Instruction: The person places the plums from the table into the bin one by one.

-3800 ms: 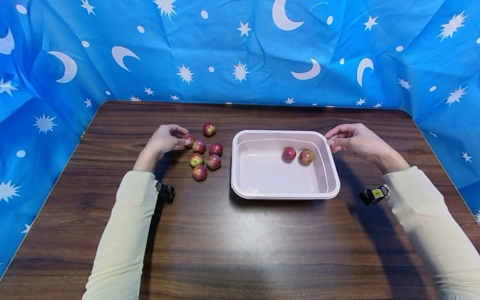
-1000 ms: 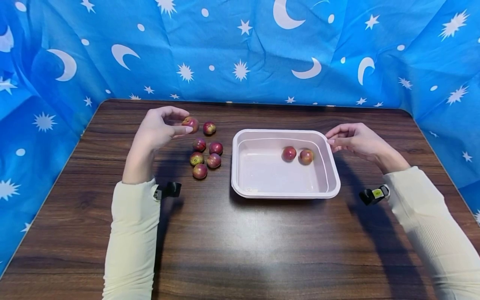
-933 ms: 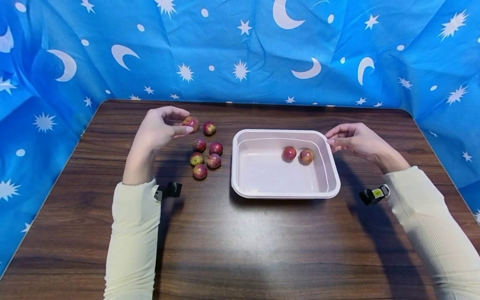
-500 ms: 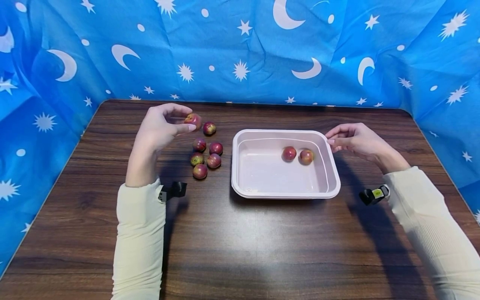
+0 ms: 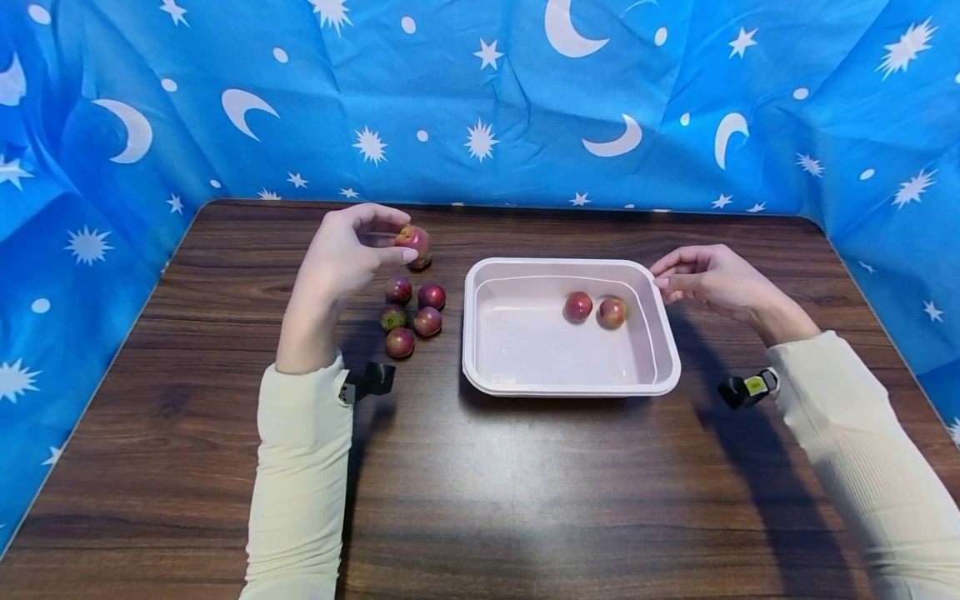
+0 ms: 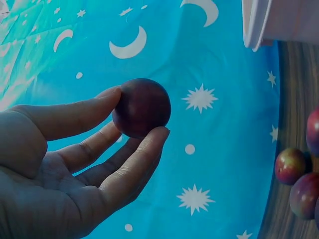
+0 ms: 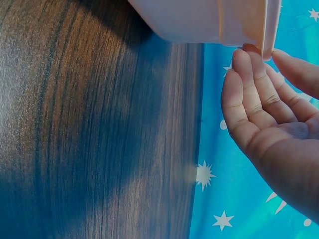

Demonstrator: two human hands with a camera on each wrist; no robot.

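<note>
My left hand (image 5: 347,254) pinches a reddish plum (image 5: 415,245) between thumb and fingertips, lifted above the table. In the left wrist view that plum (image 6: 144,107) looks dark and round against the cloth. Below it in the head view, another plum is mostly hidden behind it. At the right, my right hand (image 5: 712,283) pinches the rim of a pale pink plastic tub (image 5: 480,367) near its far right corner. The right wrist view has the thumb on one side of the tub's rim (image 7: 270,30) and fingers on the other. Two plums (image 5: 577,307) lie inside the tub.
Several loose plums (image 5: 400,342) sit in a cluster on the wooden table (image 5: 465,500), left of the tub. Behind the table hangs a blue cloth (image 5: 450,100) with white moons and stars. Small black cameras (image 5: 372,382) are strapped at both wrists.
Over the earlier frames, my left hand has picked a plum from the cluster's left side and raised it. Lately it has moved right with the plum. My right hand stays on the tub's rim.
</note>
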